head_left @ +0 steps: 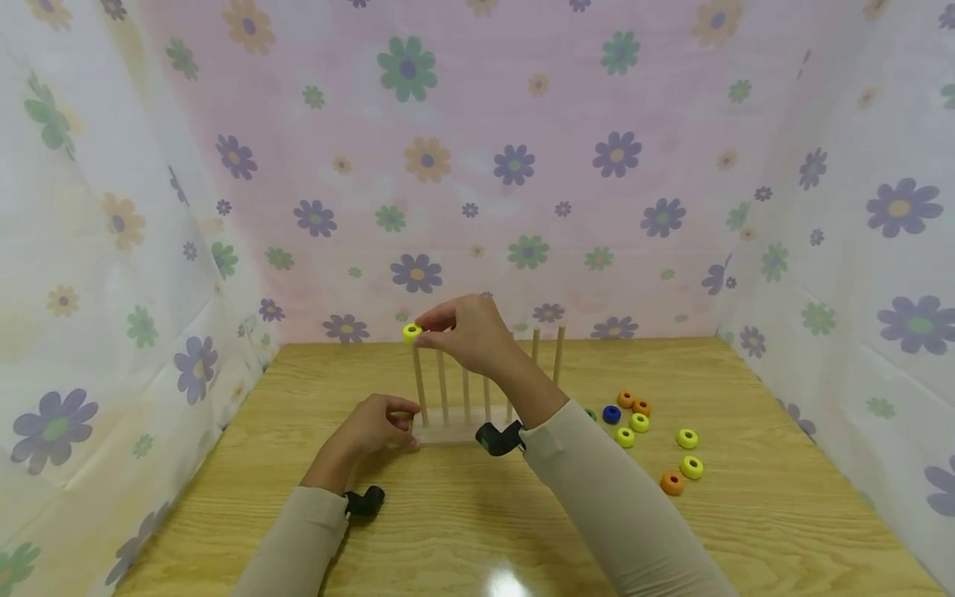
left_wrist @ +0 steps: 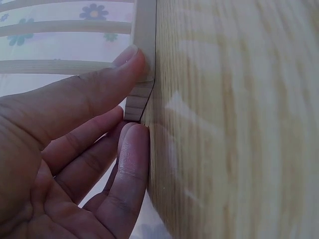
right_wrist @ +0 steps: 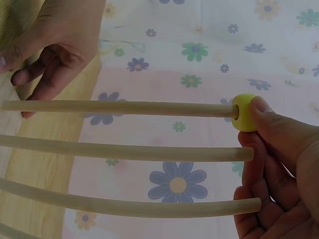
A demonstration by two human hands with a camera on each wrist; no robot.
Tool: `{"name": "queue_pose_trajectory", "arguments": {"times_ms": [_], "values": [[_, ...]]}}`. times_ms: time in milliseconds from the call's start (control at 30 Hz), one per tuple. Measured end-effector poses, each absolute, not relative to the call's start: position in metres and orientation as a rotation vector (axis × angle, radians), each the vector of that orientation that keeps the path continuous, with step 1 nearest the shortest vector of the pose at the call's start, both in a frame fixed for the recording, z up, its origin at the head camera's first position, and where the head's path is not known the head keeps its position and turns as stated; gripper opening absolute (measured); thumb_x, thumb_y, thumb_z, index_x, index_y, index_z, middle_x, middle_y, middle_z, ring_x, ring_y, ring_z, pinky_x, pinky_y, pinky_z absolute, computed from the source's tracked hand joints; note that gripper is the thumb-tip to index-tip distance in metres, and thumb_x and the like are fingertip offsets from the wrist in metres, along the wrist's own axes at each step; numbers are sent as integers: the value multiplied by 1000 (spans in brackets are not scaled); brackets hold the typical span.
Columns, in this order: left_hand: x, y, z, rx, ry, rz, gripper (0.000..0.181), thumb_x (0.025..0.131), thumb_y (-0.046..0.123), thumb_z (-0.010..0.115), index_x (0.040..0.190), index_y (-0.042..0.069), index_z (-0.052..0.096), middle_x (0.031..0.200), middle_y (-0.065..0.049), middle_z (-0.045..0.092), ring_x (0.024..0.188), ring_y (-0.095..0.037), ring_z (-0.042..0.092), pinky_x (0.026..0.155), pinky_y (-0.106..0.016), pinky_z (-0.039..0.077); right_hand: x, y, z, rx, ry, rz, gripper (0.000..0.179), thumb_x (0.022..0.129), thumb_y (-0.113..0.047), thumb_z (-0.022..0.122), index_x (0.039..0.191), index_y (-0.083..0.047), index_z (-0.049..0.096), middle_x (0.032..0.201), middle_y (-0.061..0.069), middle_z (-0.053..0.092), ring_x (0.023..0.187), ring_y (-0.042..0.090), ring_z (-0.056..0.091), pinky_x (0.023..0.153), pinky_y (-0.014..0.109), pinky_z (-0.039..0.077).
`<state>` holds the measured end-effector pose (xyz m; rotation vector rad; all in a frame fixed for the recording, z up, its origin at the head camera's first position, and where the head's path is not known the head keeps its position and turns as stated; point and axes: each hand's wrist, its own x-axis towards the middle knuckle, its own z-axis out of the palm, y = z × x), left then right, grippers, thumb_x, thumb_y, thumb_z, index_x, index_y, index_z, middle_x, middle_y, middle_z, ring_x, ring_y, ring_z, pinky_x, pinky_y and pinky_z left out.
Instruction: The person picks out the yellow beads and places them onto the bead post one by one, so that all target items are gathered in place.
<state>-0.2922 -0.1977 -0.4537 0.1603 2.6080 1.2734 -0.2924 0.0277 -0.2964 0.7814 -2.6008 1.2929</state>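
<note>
My right hand [head_left: 477, 336] pinches a yellow ring bead [head_left: 409, 339] between thumb and fingers at the top of the leftmost peg [head_left: 419, 381]. In the right wrist view, that peg's tip enters the hole of the bead. Low on the left, my left hand [head_left: 373, 431] holds the end of the peg stand's wooden base [head_left: 455, 434], its thumb and fingers about the corner. Several upright pegs rise from this base in a row; my right hand and forearm hide parts of some. No beads show on the visible lengths of the pegs.
Loose ring beads lie on the wooden table [head_left: 418, 531] right of the stand: several yellow ones [head_left: 691, 468], orange ones [head_left: 672, 482], a blue one [head_left: 612, 414] and a green one [head_left: 590, 414] partly behind the right sleeve. Flowered cloth [head_left: 477, 224] surrounds the table at back and sides.
</note>
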Motion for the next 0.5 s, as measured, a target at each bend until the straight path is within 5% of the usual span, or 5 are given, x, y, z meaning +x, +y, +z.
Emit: {"name": "queue_pose_trajectory", "arguments": {"times_ms": [500], "values": [[-293,-198,-454,164,2597,1296,57,73,16,96,127,20,75,118,0,73,102,-18,65,93,-41,55,-293,29,-297,797,-2581,1283,19,90,-28,83,107,-19,83,96,-6,76,87,22,68,66,31,55]]}}
